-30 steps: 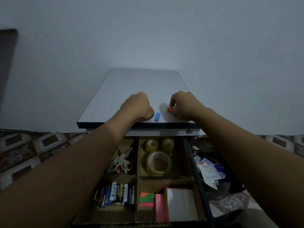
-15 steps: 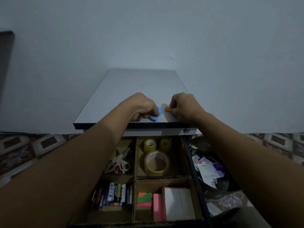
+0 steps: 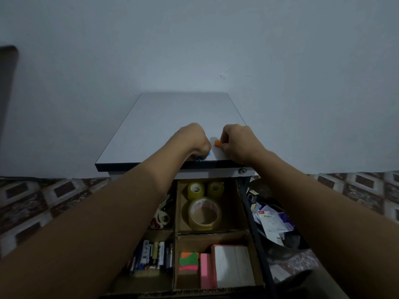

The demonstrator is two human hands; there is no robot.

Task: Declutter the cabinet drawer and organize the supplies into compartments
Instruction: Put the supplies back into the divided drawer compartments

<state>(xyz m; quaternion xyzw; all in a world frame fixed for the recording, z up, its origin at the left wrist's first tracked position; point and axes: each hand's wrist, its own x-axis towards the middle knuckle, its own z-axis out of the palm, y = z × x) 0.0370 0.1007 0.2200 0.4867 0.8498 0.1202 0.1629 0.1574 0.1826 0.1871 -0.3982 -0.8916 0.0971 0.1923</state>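
Left grip (image 3: 194,140): knuckles up, fingers curled under, resting on the surface (image 3: 172,113) close to its front edge. A blue tab (image 3: 208,154) peeks out beneath the fingertips. I take it to be pinched there, though the fingers hide most of it.
Right grip (image 3: 237,143): curled, thumb and forefinger pinching an orange tab (image 3: 217,143) on the side facing the left grip.
Between the grips: a pale strip (image 3: 216,153) lies flat on the surface, just under the orange tab.
Drawer (image 3: 239,203): open, below both grips and nearer me, split by cardboard walls into four compartments.
Below the right grip: one large tape roll (image 3: 204,213) with two small tape rolls (image 3: 195,189) just behind it, all in one compartment.
Below the left grip: scissors (image 3: 160,216), partly behind my left forearm.
Nearer me, left compartment: batteries (image 3: 151,254) lying side by side.
Nearer me, right compartment: a neon note pad (image 3: 189,261), a pink pad (image 3: 205,268) and a white block (image 3: 233,264), touching in a row.
Outside the right forearm: a dark container (image 3: 287,240) holding paper packets, beside the drawer.
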